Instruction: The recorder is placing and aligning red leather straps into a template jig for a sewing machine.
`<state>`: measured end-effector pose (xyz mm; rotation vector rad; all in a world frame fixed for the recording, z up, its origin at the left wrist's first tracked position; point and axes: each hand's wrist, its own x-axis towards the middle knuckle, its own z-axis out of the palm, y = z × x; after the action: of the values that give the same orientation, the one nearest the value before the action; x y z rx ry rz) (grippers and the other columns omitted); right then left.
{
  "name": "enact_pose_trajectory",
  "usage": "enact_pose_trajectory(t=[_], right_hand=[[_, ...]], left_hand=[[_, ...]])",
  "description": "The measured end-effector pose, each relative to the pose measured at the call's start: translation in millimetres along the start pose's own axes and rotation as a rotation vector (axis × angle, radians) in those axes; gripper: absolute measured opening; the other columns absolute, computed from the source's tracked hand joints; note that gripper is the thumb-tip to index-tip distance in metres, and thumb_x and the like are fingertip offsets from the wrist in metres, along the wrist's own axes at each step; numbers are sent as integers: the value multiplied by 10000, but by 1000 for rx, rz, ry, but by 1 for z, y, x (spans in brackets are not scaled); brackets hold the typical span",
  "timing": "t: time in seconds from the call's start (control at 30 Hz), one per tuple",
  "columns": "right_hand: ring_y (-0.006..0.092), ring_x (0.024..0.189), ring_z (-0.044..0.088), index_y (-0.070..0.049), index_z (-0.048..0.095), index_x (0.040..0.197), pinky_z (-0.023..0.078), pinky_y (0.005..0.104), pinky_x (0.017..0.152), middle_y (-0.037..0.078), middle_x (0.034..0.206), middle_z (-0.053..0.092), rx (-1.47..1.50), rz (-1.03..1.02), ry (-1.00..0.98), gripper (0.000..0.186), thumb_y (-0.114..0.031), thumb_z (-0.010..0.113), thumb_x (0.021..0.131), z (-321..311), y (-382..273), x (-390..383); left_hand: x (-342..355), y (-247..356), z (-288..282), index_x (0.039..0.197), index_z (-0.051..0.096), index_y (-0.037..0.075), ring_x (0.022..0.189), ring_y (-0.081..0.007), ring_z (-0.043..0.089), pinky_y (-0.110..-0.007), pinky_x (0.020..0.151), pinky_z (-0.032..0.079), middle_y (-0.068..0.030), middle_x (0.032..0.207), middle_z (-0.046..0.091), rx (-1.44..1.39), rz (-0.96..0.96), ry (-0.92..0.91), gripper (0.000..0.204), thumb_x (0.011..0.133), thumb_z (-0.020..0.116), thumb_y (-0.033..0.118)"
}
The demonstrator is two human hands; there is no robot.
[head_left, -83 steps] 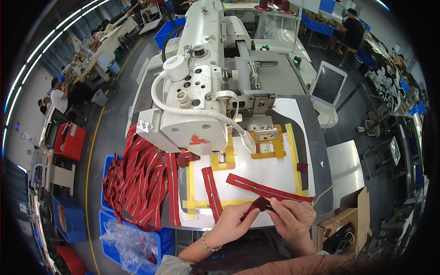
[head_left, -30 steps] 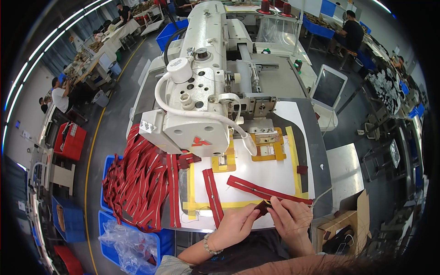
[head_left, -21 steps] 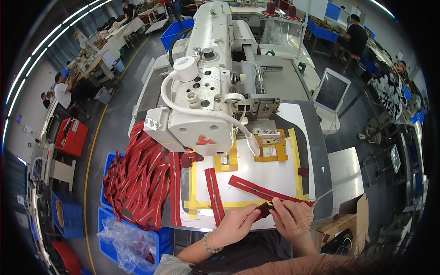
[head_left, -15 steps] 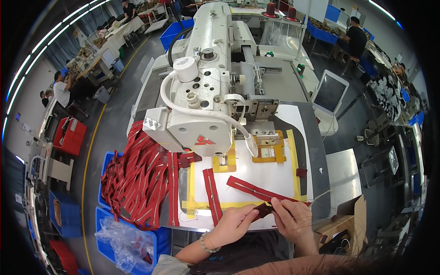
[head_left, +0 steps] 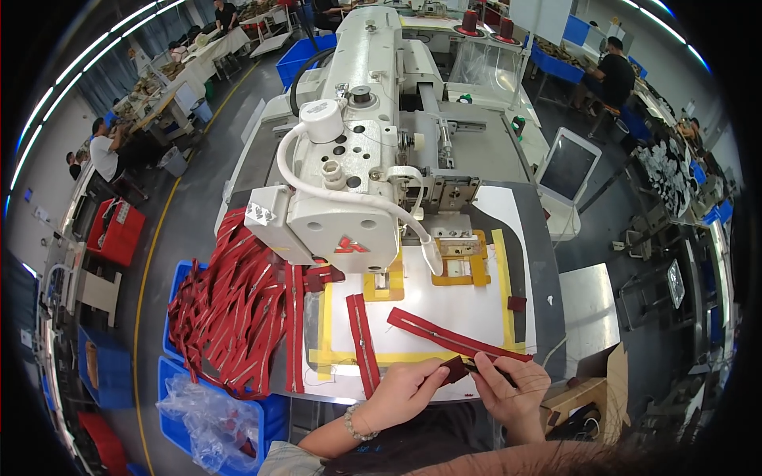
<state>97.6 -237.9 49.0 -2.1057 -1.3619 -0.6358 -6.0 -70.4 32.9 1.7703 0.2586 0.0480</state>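
At the table's front edge, my left hand (head_left: 403, 393) pinches a small dark red fabric patch (head_left: 456, 370) between thumb and fingers. My right hand (head_left: 514, 394) is closed round small dark thread snips (head_left: 506, 376), whose tip meets the patch's right side; the fingers hide much of them. Just beyond my hands, a red zipper strip (head_left: 444, 335) lies slantwise on the white template sheet (head_left: 405, 324). Another red zipper strip (head_left: 363, 343) lies lengthwise near my left hand. One more dark red patch (head_left: 517, 304) rests at the template's right edge.
A white sewing machine (head_left: 341, 214) rises over the template, with yellow frames (head_left: 464, 270) under its head. Many red zippers (head_left: 230, 317) are heaped at the left above blue bins (head_left: 266, 420). A tablet screen (head_left: 569, 163) and an open cardboard box (head_left: 583, 397) stand at the right.
My hands keep nearly the same place, both still closed. The right fingers have shifted, showing more of the snips' dark handle beside the patch. The view has moved slightly.
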Motion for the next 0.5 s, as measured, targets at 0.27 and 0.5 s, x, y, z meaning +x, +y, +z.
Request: enact_pose_trajectory(t=[0.27, 0.5], right_hand=[[86, 519, 477, -119, 718, 1041, 312, 248, 469, -28, 765, 564, -59, -20, -55, 376, -139, 782, 671, -3, -6, 5], [89, 525, 482, -114, 717, 1048, 309, 250, 472, -23, 771, 566, -66, -3, -65, 382, -138, 779, 672, -3, -8, 5]], left_hand=[[-1, 3, 0, 909, 595, -6, 570, -332, 582, -344, 523, 437, -168, 659, 588, 3, 95, 57, 171, 961, 509, 133], [-1, -2, 1, 907, 598, -1, 566, -327, 588, -350, 514, 436, -166, 645, 582, 11, 124, 65, 166, 958, 515, 133]])
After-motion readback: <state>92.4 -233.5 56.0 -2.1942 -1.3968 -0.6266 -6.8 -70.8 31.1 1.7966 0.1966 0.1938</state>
